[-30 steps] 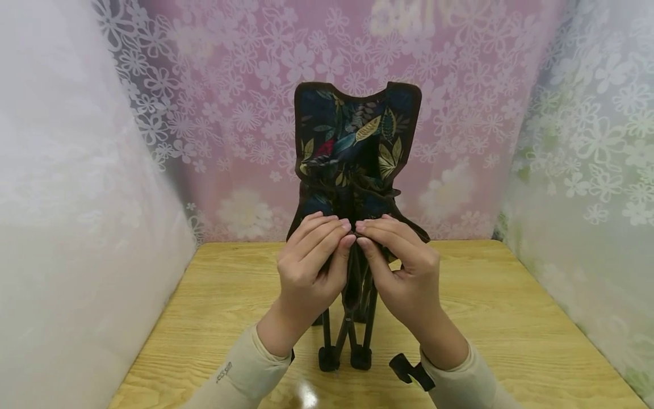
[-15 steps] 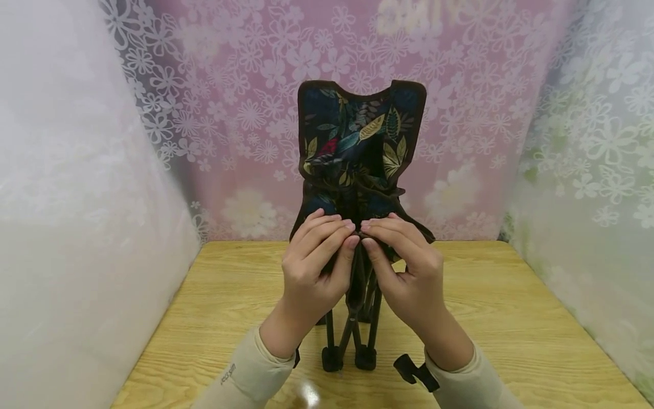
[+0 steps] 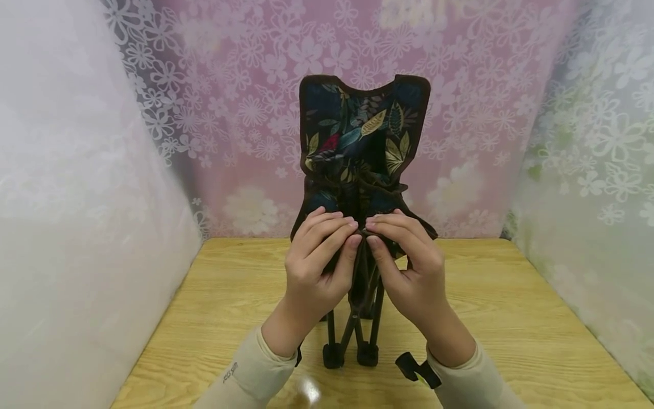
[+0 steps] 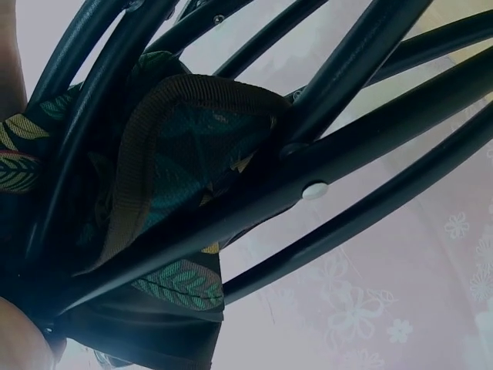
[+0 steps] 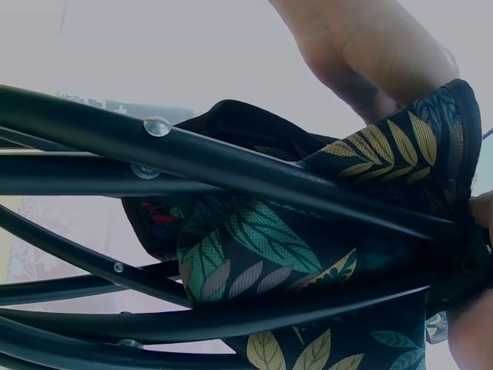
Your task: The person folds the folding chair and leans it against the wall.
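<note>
A small folding chair (image 3: 365,130) with dark leaf-print fabric and brown edging stands partly folded on the table. My left hand (image 3: 319,261) and right hand (image 3: 409,261) face each other at the front of its seat. Each pinches the chair there between thumb and fingers, the fingertips almost meeting. Below them, crossed dark legs (image 3: 352,332) end in black feet. Dark tubes (image 4: 308,173) with a white rivet run past the bunched fabric (image 4: 185,169) in the left wrist view. In the right wrist view, leaf fabric (image 5: 269,231) hangs among the tubes; what the fingertips pinch is mostly hidden.
The wood-grain table (image 3: 219,318) extends to both sides of the chair. A pink flower-print curtain (image 3: 245,113) hangs behind, with pale sheets at left (image 3: 87,199) and right (image 3: 587,199). A black wrist mount (image 3: 418,370) sits beside the right sleeve.
Both hands keep their hold at the seat front. The chair and hands shift slightly right in the head view, and the backrest top appears a little higher. The gap between the hands widens very slightly.
</note>
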A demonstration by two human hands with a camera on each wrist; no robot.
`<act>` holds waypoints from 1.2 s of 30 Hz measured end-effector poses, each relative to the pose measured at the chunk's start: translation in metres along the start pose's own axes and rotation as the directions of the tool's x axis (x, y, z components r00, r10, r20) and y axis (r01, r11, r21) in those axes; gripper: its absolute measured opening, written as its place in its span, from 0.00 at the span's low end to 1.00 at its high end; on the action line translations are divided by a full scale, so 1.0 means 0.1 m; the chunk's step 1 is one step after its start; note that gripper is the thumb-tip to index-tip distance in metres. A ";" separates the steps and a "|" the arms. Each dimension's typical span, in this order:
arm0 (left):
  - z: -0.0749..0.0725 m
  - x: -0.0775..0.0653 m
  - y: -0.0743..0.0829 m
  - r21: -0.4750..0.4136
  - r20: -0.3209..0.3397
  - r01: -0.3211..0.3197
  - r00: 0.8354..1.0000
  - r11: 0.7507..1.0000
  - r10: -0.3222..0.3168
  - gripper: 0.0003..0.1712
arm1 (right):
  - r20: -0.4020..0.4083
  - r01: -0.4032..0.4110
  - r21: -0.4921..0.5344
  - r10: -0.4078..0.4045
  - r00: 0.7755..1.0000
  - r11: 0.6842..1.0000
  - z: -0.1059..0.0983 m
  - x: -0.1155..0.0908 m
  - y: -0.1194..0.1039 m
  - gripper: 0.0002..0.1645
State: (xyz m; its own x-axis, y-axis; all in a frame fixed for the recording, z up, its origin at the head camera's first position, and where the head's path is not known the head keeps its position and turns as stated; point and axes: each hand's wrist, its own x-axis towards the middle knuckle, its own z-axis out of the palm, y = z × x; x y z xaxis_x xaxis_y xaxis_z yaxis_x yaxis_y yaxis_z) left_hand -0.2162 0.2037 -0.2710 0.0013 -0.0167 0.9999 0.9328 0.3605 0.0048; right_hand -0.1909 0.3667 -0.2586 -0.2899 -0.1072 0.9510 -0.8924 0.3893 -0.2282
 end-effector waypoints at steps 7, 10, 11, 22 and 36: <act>-0.02 -0.01 -0.02 0.012 0.034 -0.008 0.999 1.000 0.008 0.12 | 0.016 -0.012 -0.003 0.012 1.000 1.000 -0.03 -0.02 0.02 0.18; -0.03 -0.03 -0.02 0.024 0.039 -0.022 0.999 0.999 0.021 0.13 | 0.011 -0.004 -0.019 0.005 1.000 1.000 -0.04 -0.04 0.03 0.19; -0.03 -0.03 -0.02 0.029 0.038 -0.029 0.999 0.999 0.028 0.13 | 0.007 0.000 -0.022 0.000 1.000 1.000 -0.04 -0.04 0.03 0.19; -0.06 -0.04 -0.03 0.056 0.017 -0.056 0.998 0.997 0.055 0.13 | 0.009 0.025 0.033 -0.025 1.000 0.999 -0.12 -0.01 0.08 0.22; -0.11 -0.05 -0.02 0.040 -0.007 -0.098 0.995 0.994 0.099 0.14 | -0.002 0.028 0.037 -0.028 1.000 0.999 -0.19 -0.04 0.08 0.27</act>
State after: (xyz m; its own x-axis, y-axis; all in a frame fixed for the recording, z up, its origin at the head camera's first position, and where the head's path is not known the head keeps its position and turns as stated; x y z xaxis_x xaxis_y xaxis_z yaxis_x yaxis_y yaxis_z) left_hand -0.2141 0.1932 -0.2758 0.0959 0.0120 0.9953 0.9131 0.3972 -0.0927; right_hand -0.1906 0.3879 -0.2605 -0.2646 -0.1162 0.9573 -0.9122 0.3521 -0.2094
